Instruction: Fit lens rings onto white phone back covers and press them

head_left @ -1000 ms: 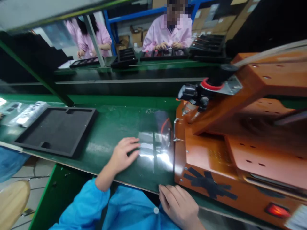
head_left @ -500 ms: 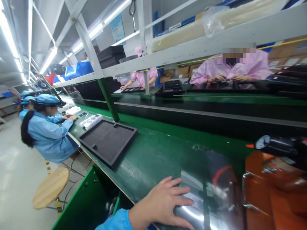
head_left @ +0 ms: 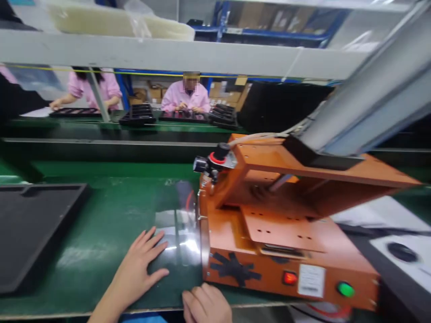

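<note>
My left hand (head_left: 143, 262) lies on the green bench top with its fingers spread, fingertips at the edge of a shiny clear plastic sheet (head_left: 185, 235). At the bench's front edge is my right hand (head_left: 207, 305), its fingers curled in; anything inside them is hidden. Just beyond the right hand stands an orange press machine (head_left: 224, 273), with a red lit switch (head_left: 290, 278), a green button (head_left: 345, 289) and crossed black tape on its front. A black pressure regulator (head_left: 215, 163) is mounted on the machine's left side.
To the left lies a black foam tray (head_left: 33, 229). A large grey cylinder (head_left: 363, 85) slants up from the press. White sheets or packaging (head_left: 387, 215) lie to the right. Across the bench, people in pink (head_left: 186, 96) work beside black trays (head_left: 138, 114).
The view has swung right, bringing the whole press and my right hand into sight. My left hand stays spread by the clear sheet. The co-workers in blue have left the view.
</note>
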Tool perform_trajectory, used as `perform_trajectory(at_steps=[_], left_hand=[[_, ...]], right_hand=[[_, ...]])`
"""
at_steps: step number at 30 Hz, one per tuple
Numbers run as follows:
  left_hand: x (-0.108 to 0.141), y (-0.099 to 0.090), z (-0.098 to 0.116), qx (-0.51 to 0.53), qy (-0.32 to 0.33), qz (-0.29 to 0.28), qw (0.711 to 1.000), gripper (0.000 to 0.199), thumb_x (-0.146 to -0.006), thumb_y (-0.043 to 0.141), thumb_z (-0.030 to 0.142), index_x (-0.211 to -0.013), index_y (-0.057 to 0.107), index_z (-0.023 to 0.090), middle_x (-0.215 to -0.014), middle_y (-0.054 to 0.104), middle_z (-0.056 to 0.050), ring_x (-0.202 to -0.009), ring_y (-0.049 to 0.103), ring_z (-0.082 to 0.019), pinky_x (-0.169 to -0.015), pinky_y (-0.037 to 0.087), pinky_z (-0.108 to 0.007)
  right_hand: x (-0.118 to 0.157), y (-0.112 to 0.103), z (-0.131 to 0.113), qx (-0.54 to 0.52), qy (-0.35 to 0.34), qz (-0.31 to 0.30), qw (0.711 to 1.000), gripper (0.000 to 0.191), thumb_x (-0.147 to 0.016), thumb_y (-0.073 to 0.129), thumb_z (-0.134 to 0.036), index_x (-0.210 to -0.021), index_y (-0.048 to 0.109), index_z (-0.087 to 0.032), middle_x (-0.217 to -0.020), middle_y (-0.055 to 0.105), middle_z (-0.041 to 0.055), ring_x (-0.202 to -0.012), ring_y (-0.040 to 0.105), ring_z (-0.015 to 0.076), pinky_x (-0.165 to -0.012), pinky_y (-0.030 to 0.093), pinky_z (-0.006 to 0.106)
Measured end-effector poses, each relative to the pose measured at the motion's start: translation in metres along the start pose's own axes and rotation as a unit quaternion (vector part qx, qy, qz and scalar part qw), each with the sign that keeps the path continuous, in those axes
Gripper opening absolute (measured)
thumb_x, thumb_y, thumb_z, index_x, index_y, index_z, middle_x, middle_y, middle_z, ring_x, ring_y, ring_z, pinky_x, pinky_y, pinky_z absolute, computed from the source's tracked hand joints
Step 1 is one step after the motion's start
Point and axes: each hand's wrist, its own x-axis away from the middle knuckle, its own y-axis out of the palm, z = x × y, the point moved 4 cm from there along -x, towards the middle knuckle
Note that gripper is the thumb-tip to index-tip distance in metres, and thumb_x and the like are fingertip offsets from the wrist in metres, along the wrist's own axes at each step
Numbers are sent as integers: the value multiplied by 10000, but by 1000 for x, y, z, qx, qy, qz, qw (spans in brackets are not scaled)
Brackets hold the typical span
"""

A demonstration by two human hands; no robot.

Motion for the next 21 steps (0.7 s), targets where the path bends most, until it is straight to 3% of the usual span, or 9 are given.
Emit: perform_trajectory(at_steps=[6,15,18,21], left_hand=[[1,5,-7,-40,31,33,998,585,-945,728,581,-1487,606,399,-1601,549,-34,-1491,527,-347,-1215,506,-615],[-3,0,-8,-75,78,72,992,577,-951,702,598,-1486,605,403,-1577,571,-7,-1429,592,-338,-1133,590,-572],[-5,-3,-7,-96,99,88,987,595,-949,699,604,-1498,589,406,-1573,575,-1,-1404,614,-342,-1089,619,-574],[-4,-2,-10,-119,120,105,980,636,-947,687,616,-1536,539,426,-1578,569,9,-1373,639,-342,-1035,650,-566]], right_hand=[[11,7,-3,25,-4,-9,1000,174,-815,553,-67,-918,641,-177,-666,503,-18,-552,416,163,-567,234,359],[15,13,-3,48,-2,-13,999,98,-869,586,-127,-821,574,-211,-633,453,-37,-541,394,151,-585,193,366],[15,18,-3,56,1,-14,998,154,-889,657,-197,-779,552,-219,-617,438,-43,-545,381,139,-570,193,360],[13,21,-3,78,4,3,997,202,-868,631,-151,-723,511,-226,-581,398,-47,-525,342,140,-543,164,370]])
